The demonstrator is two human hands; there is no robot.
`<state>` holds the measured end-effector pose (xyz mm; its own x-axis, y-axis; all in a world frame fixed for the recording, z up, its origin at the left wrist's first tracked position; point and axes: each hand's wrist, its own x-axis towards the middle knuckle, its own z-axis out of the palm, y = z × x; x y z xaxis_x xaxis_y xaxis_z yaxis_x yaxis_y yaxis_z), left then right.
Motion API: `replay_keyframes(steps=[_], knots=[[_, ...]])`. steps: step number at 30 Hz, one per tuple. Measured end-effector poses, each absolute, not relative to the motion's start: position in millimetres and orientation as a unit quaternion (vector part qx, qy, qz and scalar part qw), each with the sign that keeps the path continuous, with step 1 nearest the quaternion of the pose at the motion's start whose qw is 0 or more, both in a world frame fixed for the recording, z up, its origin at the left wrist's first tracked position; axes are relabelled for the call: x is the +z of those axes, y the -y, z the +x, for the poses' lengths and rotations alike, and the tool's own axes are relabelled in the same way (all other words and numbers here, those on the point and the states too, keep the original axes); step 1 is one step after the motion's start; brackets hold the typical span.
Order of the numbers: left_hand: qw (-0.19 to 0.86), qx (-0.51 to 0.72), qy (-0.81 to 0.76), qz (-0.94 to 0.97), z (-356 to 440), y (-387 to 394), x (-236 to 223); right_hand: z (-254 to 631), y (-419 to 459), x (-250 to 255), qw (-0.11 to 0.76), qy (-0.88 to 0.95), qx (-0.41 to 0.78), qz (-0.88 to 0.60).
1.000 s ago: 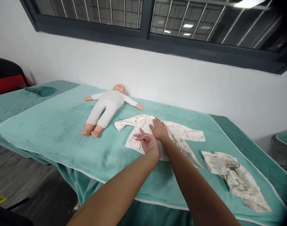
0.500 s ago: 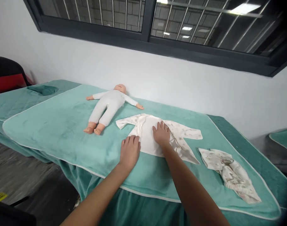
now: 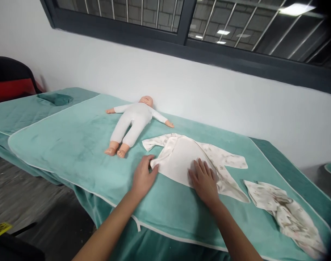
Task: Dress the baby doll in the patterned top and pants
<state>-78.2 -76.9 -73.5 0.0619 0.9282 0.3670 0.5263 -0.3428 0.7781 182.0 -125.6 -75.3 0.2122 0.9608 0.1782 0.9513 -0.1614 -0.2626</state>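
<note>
A small white baby shirt point(image 3: 179, 163) with a faint print on its sleeves lies spread open on the green cover, its plain inner side facing up. At its left lower corner is my left hand point(image 3: 144, 175), thumb and fingers closed around the edge of the cloth. My right hand point(image 3: 205, 181) rests flat on the shirt's lower middle with the fingers apart. Beyond the shirt, to the left, a baby doll point(image 3: 134, 121) in a white body suit lies on its back, arms stretched out and feet toward me.
A crumpled printed baby garment point(image 3: 287, 214) lies on the right of the green cover point(image 3: 67, 145). Behind the bed is a white wall point(image 3: 209, 94) below a dark-framed barred window point(image 3: 143, 43). A black and red chair point(image 3: 13, 79) stands at the far left.
My left hand has gone from lying flat by the shirt to closing on its left corner. My right hand has slid down the shirt toward me. The view has shifted slightly.
</note>
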Motion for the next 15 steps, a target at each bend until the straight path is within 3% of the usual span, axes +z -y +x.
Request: replay_keyframes(steps=[3,8,12,15], knots=[[0.206,0.464,-0.491,0.708,-102,74,-47,164,117,-63,0.266,0.642,0.103,-0.712],[0.052,0.421,-0.558,0.713,-166,26,-6,104,10,-18,0.396,0.618,0.184,-0.654],[0.145,0.311,-0.626,0.701,-206,-32,-15,49,-108,-2,0.374,0.644,0.178,-0.644],[0.241,0.300,-0.623,0.681,-217,-68,-29,23,-179,-1,0.352,0.627,0.181,-0.671]])
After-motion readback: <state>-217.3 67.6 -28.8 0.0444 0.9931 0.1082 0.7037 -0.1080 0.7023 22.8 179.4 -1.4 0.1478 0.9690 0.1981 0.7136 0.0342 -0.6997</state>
